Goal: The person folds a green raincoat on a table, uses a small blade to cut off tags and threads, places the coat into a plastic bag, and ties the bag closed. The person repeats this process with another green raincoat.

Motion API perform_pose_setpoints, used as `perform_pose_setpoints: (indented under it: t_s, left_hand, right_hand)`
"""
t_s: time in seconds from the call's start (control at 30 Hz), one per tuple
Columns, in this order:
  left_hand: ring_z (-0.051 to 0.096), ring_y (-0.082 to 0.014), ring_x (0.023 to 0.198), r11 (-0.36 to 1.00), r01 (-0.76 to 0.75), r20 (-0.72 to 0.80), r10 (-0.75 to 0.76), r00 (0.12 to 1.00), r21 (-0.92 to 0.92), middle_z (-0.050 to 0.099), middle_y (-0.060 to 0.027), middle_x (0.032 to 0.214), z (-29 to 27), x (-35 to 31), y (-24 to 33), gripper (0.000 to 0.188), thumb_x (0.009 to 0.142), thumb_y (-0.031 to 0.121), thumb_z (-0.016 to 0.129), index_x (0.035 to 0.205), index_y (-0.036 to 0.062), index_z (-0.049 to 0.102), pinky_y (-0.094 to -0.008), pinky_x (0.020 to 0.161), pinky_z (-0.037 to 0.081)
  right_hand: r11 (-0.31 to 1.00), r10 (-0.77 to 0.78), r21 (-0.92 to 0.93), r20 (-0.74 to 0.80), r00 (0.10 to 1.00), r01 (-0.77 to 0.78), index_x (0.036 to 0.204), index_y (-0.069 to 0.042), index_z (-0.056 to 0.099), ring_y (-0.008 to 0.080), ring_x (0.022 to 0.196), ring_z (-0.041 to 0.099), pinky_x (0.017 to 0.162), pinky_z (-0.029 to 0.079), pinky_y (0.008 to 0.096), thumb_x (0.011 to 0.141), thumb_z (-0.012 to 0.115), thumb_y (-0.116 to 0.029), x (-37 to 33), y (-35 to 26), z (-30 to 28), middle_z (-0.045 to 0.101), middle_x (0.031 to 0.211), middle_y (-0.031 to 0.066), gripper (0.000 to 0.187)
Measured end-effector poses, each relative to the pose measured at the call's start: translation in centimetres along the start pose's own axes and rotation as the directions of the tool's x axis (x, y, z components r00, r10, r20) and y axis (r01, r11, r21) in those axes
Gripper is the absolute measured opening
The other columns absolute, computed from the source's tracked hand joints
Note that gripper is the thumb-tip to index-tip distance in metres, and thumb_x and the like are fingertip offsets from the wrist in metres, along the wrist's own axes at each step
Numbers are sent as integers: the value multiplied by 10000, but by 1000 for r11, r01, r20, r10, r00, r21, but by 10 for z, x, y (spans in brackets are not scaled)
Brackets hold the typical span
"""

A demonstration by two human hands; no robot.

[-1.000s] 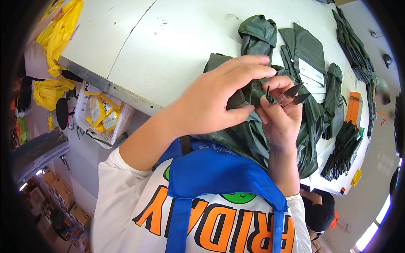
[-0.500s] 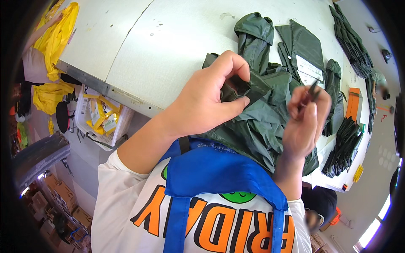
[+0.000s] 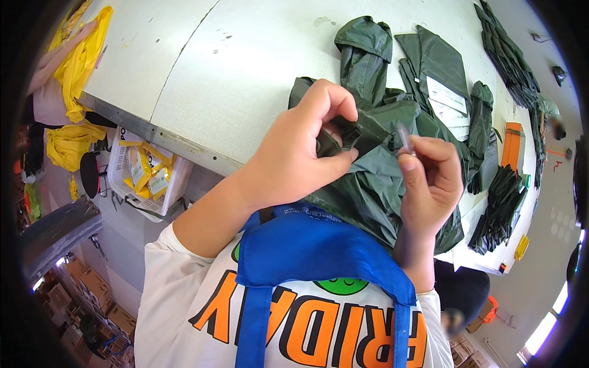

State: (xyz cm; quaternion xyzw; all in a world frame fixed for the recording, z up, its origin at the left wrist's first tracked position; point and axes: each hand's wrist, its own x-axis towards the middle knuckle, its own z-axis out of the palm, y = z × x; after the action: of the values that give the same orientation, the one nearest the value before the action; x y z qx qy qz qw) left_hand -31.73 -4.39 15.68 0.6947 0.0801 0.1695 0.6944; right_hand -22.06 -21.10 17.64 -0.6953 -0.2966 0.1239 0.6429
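Observation:
My left hand (image 3: 285, 156) is closed on a folded edge of dark green coated fabric (image 3: 374, 187), pinched between thumb and curled fingers. The fabric lies crumpled between my arms, over the table edge and against my blue apron (image 3: 319, 251). My right hand (image 3: 432, 175) pinches a thin, pale, shiny pointed piece (image 3: 405, 141) between thumb and forefinger. Blur hides its exact kind. Its tip points up and away from me, a short way right of the folded edge and apart from my left hand.
A rolled green bundle (image 3: 366, 55) and flat green pieces with white paper labels (image 3: 446, 95) lie beyond my hands. Further right are black bundles (image 3: 497, 211) and an orange box (image 3: 512, 144). A white basket (image 3: 179, 178) of yellow packets stands left, below the table edge. Another person handles yellow fabric (image 3: 86, 64).
My right hand has moved left toward the green fabric, and the thin piece it holds shows paler now. My left hand keeps its grip, nearly still.

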Motion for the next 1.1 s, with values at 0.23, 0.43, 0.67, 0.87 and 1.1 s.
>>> perform_pose_setpoints:
  t_s: [0.23, 0.43, 0.67, 0.87, 1.1]
  left_hand:
    - [460, -78, 889, 927, 75, 34, -67, 997, -367, 510, 15, 983, -5, -1, -7, 390, 747, -13, 657, 1064, 94, 456, -229, 818, 387]
    - [427, -76, 894, 924, 153, 59, -141, 988, -350, 510, 16, 991, -3, -2, -4, 387, 737, -13, 661, 1065, 89, 483, -225, 833, 370]
    - [444, -73, 893, 889, 208, 128, -170, 977, -408, 523, 16, 992, -4, -4, -1, 384, 739, -9, 665, 1067, 82, 488, -224, 826, 377]
    - [457, -61, 854, 917, 203, 126, -169, 978, -345, 518, 20, 969, -4, -4, 1, 373, 736, -9, 664, 1051, 78, 485, -216, 792, 383]
    - [439, -48, 817, 921, 218, 124, -187, 975, -323, 486, 19, 943, -7, -6, 4, 370, 720, -15, 658, 1026, 75, 470, -199, 763, 373]
  right_hand:
    - [995, -94, -31, -99, 991, 91, 1012, -17, 589, 69, 732, 530, 735, 418, 175, 745, 766, -18, -11, 12, -3, 554, 865, 17, 320]
    - [805, -394, -436, 115, 912, 403, 884, -23, 672, 156, 715, 594, 575, 471, 251, 665, 640, 165, 12, -9, 13, 598, 806, 78, 290]
    - [991, 31, 128, 90, 995, -42, 900, 1, 599, 64, 621, 439, 526, 324, 201, 872, 602, -23, 13, 0, 6, 533, 738, -22, 36]
    - [945, 174, 253, 151, 973, -208, 921, -1, 569, 24, 601, 365, 522, 264, 181, 926, 595, -157, 12, -5, 2, 470, 727, -47, 159]
    - [910, 62, 389, 209, 976, -142, 975, 12, 556, 38, 612, 381, 534, 276, 184, 923, 590, -150, 12, -5, -15, 486, 818, -5, 174]
